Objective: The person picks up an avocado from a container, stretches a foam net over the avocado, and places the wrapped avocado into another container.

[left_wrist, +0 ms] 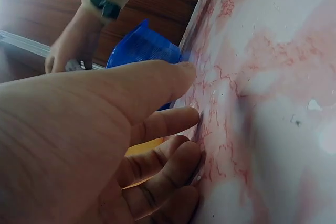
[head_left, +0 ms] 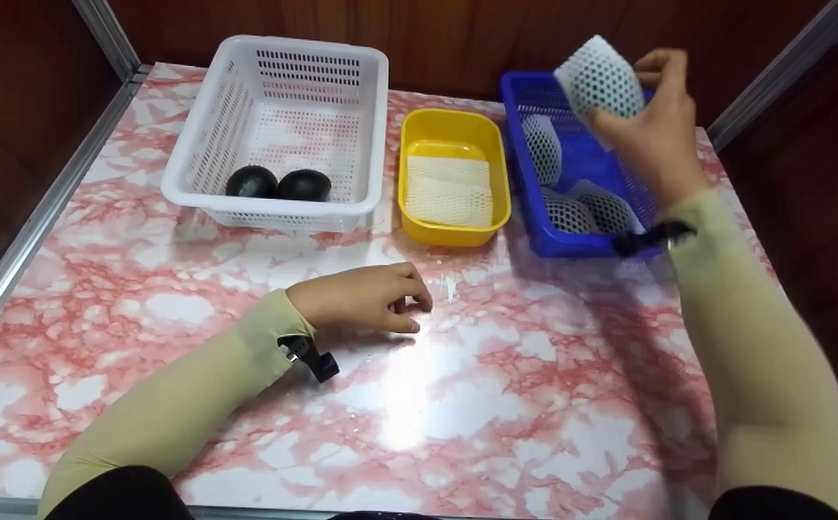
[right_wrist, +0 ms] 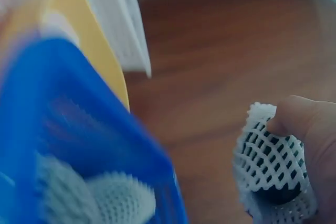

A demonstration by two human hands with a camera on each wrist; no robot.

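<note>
My right hand (head_left: 659, 133) is raised over the blue basket (head_left: 562, 244) and grips a white foam net sleeve (head_left: 599, 81). In the right wrist view a dark, rounded fruit (right_wrist: 278, 194) shows inside that sleeve, with the thumb pressing on the netting. Several more foam-netted pieces (head_left: 542, 150) lie in the blue basket. On the table, in front of the yellow tub (head_left: 455, 235), my left hand (head_left: 357, 296) rests with loosely bent fingers and holds nothing. The left wrist view shows its fingertips near or touching the tabletop.
At the back left stands a white perforated basket (head_left: 274, 205), with two dark, avocado-like fruits (head_left: 304, 185) near its front wall. Flat white foam nets (head_left: 449, 191) are stacked in the yellow tub. A wooden panel (head_left: 448, 43) closes off the back of the marbled table (head_left: 520, 404).
</note>
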